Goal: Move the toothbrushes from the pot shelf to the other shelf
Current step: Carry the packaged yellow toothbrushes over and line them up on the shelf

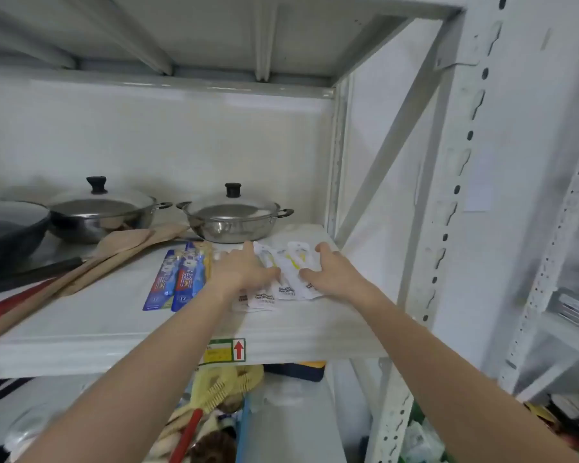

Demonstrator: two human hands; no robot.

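Toothbrushes (286,279) in slippery white packs overlap before the right-hand pot (231,217); both flat, spread hands (244,272) (328,274) press without gripping, so packs may slide off.

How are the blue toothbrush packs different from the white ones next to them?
The blue toothbrush packs are brightly printed; the white toothbrush packs are pale, with yellow brushes showing. The blue ones lie untouched, while the left hand and right hand rest on the white ones. Both sets lie flat on the shelf, in front of the pots.
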